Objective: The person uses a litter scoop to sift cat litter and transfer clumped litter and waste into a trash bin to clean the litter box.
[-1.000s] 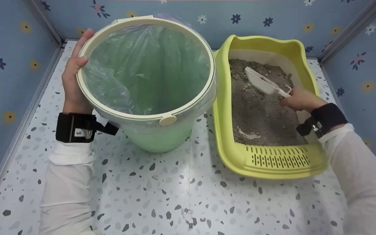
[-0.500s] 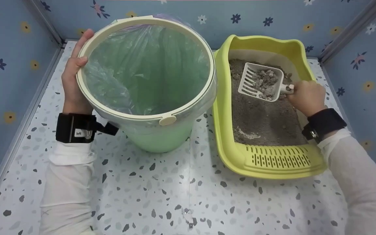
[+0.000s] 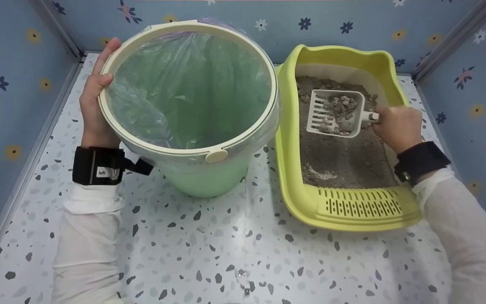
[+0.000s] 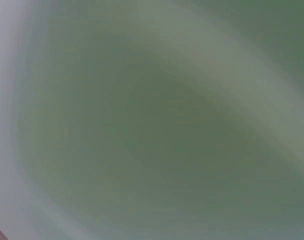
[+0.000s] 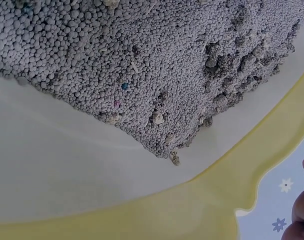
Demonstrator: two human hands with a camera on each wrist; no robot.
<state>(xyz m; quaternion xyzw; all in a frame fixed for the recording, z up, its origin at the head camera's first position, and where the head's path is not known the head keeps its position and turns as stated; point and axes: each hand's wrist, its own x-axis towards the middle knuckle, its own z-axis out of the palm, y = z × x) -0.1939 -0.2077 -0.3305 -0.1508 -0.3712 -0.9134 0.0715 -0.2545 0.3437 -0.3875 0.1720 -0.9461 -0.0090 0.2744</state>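
holding: right hand point(image 3: 397, 126) clamped on scoop point(image 3: 336, 113) of clumps above litter point(image 3: 340, 156)
steadying: left hand point(image 3: 95, 99) grips lined bin point(image 3: 192, 147) rim
beside: yellow litter box point(image 3: 352, 211) on desk point(image 3: 209, 253)

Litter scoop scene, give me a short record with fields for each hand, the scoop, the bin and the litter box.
left hand: grips the rim of the green bin
right hand: holds the scoop's handle
litter scoop: white, slotted, held over the litter, carrying grey clumps
green bin: lined with a clear bag, stands left of the litter box
litter box: yellow, holds grey litter, on the speckled floor
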